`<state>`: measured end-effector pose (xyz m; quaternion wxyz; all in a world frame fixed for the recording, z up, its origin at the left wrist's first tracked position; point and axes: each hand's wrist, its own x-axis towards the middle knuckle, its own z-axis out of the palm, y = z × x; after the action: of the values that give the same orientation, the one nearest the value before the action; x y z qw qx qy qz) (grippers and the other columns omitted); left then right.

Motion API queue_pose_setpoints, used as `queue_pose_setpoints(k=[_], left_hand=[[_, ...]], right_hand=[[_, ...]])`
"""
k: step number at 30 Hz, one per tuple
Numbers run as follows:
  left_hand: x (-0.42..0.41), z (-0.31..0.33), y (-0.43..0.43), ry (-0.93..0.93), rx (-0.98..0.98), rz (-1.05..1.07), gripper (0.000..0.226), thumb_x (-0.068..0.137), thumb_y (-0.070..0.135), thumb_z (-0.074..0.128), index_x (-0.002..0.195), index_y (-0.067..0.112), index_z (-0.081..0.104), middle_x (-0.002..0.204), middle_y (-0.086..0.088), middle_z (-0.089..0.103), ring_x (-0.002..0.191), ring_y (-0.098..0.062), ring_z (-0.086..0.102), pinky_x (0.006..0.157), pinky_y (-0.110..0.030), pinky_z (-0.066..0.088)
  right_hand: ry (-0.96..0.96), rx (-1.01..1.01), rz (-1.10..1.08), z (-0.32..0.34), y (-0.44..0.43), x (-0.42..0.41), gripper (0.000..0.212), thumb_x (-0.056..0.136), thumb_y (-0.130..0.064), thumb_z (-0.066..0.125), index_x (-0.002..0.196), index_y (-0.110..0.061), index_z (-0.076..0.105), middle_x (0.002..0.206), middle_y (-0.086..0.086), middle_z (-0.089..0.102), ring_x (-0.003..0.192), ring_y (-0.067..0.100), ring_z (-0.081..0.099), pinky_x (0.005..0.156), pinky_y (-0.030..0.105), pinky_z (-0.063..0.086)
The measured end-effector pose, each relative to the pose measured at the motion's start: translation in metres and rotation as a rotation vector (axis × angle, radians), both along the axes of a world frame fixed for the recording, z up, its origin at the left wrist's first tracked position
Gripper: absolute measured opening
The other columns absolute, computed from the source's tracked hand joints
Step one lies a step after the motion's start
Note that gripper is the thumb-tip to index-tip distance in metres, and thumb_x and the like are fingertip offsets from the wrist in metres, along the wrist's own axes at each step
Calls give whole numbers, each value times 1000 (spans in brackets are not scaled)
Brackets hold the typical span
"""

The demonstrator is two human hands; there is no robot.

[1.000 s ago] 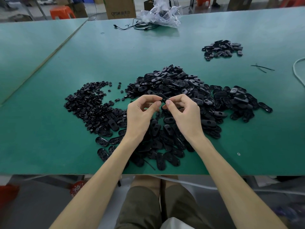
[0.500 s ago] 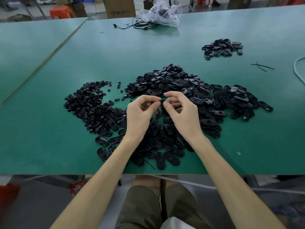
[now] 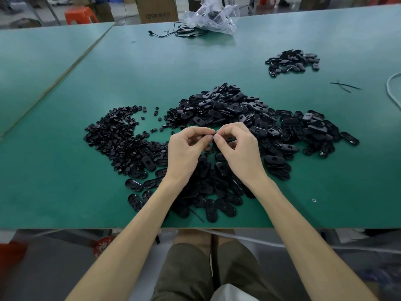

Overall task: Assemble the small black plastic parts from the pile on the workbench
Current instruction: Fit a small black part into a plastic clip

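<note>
A green-topped counter (image 3: 65, 192) fills the view, with a cardboard box (image 3: 158, 9) and an orange plastic stool (image 3: 79, 15) on the floor beyond its far edge. In the middle of the counter lies the large pile of black oval plastic shells (image 3: 227, 109).

Both hands hover over the near side of that pile, above the shells that spill toward the counter's front edge. The left hand (image 3: 184, 153) and right hand (image 3: 240, 153) meet tip to tip. The fingers (image 3: 201, 129) of each hand are curled, with thumb and forefinger pressed together. They pinch what seems to be a small black plastic part (image 3: 214, 133) between them. It is almost wholly hidden by the fingertips, so its shape cannot be told.

Touching the oval pile on its left is a spread of small round black plastic pieces (image 3: 115, 135). Well beyond the pile, to the far right, sits a small separate heap of black oval parts (image 3: 293, 61). To the pile's right lie two thin black strips (image 3: 345, 85), crossed, and a white cord (image 3: 390, 88) curves in at the edge of the view. A tiny white ring (image 3: 314, 200) rests on the counter to the near right of the pile. Far behind the pile, a crumpled clear plastic bag (image 3: 214, 18) sits beside a loose black cable (image 3: 173, 32).
</note>
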<state>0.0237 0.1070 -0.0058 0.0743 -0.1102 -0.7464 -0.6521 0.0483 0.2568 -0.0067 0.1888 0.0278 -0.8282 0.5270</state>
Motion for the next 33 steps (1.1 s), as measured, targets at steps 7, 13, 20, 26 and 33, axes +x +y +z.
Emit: queue_pose_setpoints(k=[7,13,20,26,33], left_hand=[[0,0,-2,-36,46,28,22,96,4,70,115,15,72,100,-6,77,87,-23,75,86,-39,62],[2,1,0,-30,48,26,17,95,3,71,110,12,74,98,-2,77,86,-21,76,84,-42,63],[3,0,-1,-24,28,14,16,94,4,72,108,12,74,97,-3,77,88,-19,75,85,-45,63],[3,3,-1,-24,21,-20,14,93,5,74,106,11,75,97,-3,78,91,-21,75,86,-42,63],[3,4,1,-64,12,-35,18,90,3,77,106,8,71,97,-7,78,91,-23,76,88,-40,62]], right_hand=[[-42,-27,-28,1,0,0,5,99,-15,71,95,-14,74,107,-4,65,89,4,63,79,13,50],[-61,-45,-57,2,3,-1,6,98,-17,72,92,-17,74,105,-3,67,88,0,62,76,7,44],[-75,-43,-53,1,2,0,6,97,-18,73,93,-16,75,104,-4,67,88,3,63,77,9,46],[-82,-63,-62,2,2,0,6,97,-18,74,91,-16,74,102,-3,67,88,2,63,77,8,45],[-56,-82,-58,4,3,0,14,96,-19,75,86,-25,69,99,-2,68,84,-1,63,76,8,45]])
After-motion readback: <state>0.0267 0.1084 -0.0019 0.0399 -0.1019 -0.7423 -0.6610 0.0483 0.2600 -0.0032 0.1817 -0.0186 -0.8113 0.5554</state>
